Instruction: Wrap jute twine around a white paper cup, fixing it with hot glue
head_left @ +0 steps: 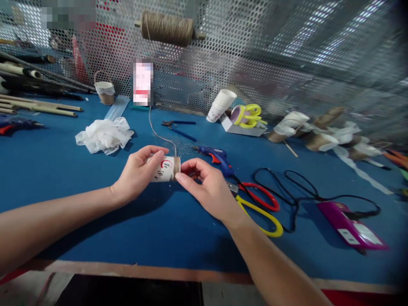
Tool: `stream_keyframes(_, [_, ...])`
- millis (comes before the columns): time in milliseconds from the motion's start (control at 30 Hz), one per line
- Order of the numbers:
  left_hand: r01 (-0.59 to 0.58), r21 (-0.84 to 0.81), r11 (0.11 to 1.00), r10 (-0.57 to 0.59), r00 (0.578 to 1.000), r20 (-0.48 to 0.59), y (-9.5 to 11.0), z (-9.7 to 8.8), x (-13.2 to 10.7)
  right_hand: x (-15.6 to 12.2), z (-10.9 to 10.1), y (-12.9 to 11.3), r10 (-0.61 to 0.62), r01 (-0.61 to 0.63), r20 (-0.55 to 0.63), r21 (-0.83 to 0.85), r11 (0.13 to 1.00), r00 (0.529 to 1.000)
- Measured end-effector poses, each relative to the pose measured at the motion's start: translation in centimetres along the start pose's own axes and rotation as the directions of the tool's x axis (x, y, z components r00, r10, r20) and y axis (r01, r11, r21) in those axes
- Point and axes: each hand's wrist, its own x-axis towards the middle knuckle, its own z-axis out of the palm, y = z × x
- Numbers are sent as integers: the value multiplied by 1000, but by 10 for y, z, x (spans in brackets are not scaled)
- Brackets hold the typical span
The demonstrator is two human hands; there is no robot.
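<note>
My left hand (139, 171) is wrapped round a white paper cup (163, 169) with dark and red printed characters, lying on its side above the blue table. Brown twine (177, 166) is wound in a narrow band round the cup's right end. From there a strand runs back over the table and up to a large twine spool (167, 28) on the mesh wall. My right hand (204, 182) pinches the banded end with thumb and fingers; its fingertips are partly hidden. A blue glue gun (216, 156) lies just beyond my right hand.
Red-and-yellow-handled scissors (259, 212) and a purple power strip (352, 225) with black cord lie right. Blue-handled pliers (180, 127), crumpled white fabric (105, 135), stacked cups (221, 104) and a twine-trimmed cup basket (105, 91) stand further back. Rods (38, 104) lie left.
</note>
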Motion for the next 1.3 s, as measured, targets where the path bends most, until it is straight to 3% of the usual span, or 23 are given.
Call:
stream_keyframes(200, [195, -25, 980, -196, 979, -56, 14, 7, -2, 2, 4, 4, -1, 2, 20, -60, 998, 1000])
stream_keyframes(333, [168, -32, 985, -169, 985, -31, 12, 7, -2, 2, 5, 4, 1, -1, 3, -57, 998, 1000])
stream_keyframes(433, [76, 5, 997, -76, 997, 4, 5, 4, -2, 3, 4, 5, 23, -23, 20, 0, 1000, 1000])
stream_keyframes(533, [-104, 84, 991, 97, 992, 84, -1, -1, -4, 6, 2, 8, 89, -89, 7, 191, 978, 996])
stream_keyframes(600, [-273, 177, 945, 245, 955, 164, -4, -3, -7, 10, -1, 10, 184, -170, -9, 347, 923, 983])
stream_keyframes(700, [-502, 307, 808, 419, 858, 299, -7, -6, -11, 13, -4, 11, 312, -293, 43, 484, 824, 949])
stream_keyframes(800, [-570, 326, 754, 447, 810, 380, -7, -7, -12, 15, -7, 11, 343, -346, 108, 527, 776, 933])
stream_keyframes(867, [-550, 319, 772, 424, 819, 388, -6, -7, -10, 16, -8, 12, 332, -334, 104, 537, 775, 937])
stream_keyframes(933, [-488, 269, 830, 391, 854, 344, -3, -7, -7, 16, -8, 13, 300, -288, 63, 517, 806, 952])
stream_keyframes(1067, [-226, 20, 974, 210, 933, 291, 3, -8, 1, 11, -6, 11, 111, -104, -6, 289, 952, 994])
stream_keyframes(1167, [-58, -46, 997, 70, 947, 313, 4, -9, 5, 5, -5, 6, -60, 58, 34, 59, 997, 998])
stream_keyframes(1300, [-19, -24, 1000, 24, 964, 265, 2, -8, 5, 3, -5, 4, -105, 107, 43, -34, 994, 994])
